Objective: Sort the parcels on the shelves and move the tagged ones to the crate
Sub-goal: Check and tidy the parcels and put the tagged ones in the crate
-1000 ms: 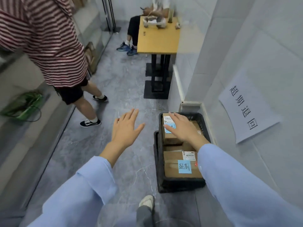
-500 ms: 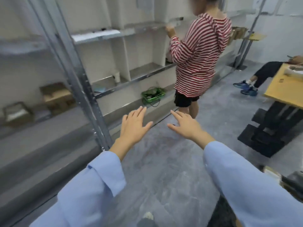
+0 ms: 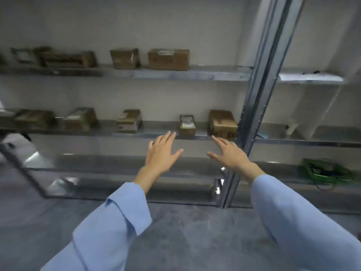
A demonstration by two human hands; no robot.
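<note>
Ahead, both empty, open-fingered hands, left hand [image 3: 160,153] and right hand [image 3: 228,153], are raised below a small upright brown cardboard parcel [image 3: 187,125] set on the grey metal middle shelf [image 3: 160,133], roughly midway between them.

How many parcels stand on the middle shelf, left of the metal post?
6 can be counted, from the post leftward: a brown box, a small labelled one, one, one, one, and one cut by the frame edge. Blur may hide more.
</note>
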